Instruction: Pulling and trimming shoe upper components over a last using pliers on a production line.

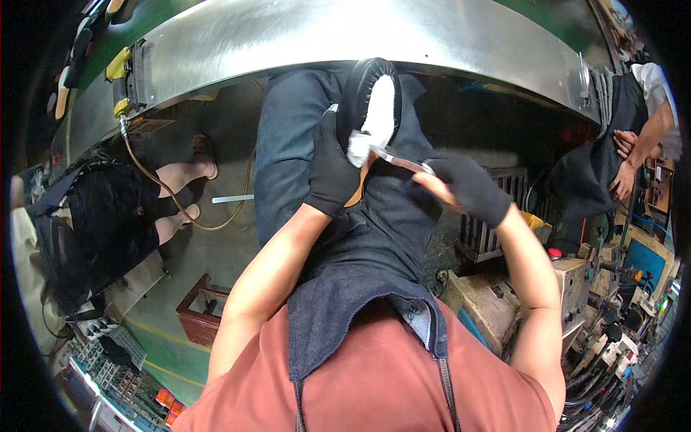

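Note:
A black shoe upper (357,86), its underside white, rests sole up across my lap, toe toward the metal bench. My left hand (330,162), in a black glove with bare fingertips, is closed around its side near the heel. In my right hand (468,186), also black-gloved, I grip a slim metal hand tool (397,159); its exact kind is unclear. The tool's tip meets a whitish, shiny patch (358,149) at the heel end. A tan strip (357,193) shows below the shoe, partly hidden by my left hand.
A metal bench (302,32) spans the far side, with a yellow-and-black air tool (121,83) and hose (147,173) at its left. A dark slatted crate (506,189) and machinery (489,302) stand right. People sit at both sides. A reddish-brown stool (201,317) is at left.

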The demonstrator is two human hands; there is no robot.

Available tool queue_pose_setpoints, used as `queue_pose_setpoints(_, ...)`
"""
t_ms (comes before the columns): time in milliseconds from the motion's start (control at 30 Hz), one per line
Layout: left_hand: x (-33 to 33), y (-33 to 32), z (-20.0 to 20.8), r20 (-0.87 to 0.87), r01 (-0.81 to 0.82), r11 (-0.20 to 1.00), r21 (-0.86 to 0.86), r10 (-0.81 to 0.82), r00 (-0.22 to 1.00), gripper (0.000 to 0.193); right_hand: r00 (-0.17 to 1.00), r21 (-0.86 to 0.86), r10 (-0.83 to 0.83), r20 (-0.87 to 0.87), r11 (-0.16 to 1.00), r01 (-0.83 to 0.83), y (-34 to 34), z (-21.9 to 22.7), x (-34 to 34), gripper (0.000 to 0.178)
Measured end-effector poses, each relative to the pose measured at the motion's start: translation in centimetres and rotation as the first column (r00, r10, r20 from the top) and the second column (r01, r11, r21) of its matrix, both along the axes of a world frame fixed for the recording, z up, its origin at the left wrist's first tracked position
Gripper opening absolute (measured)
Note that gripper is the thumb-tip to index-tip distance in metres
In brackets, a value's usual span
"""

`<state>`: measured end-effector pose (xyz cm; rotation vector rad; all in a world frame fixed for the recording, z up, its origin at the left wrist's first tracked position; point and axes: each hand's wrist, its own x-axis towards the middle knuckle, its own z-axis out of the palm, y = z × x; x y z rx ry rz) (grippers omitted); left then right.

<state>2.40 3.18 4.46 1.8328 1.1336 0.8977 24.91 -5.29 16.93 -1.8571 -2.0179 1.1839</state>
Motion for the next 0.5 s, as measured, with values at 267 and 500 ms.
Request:
queue_pose_setpoints(267, -1.4, -0.1, 2.4, 0.235, 0.336, 0.817, -0.469, -0.251, 0.939, 0.094, 0.862, 0.493, 0.507, 0.013, 0.746, -0.447, 3.0, 8.0, -5.4, 0.048)
queue_pose_setpoints(500, -1.7, -0.2, 3.7, -0.134, 0.225, 0.931, -0.289, -0.273, 0.953, 0.104, 0.864, 0.237, 0.34, 0.371, 0.865, -0.442, 2.7, 6.6, -5.4, 0.05)
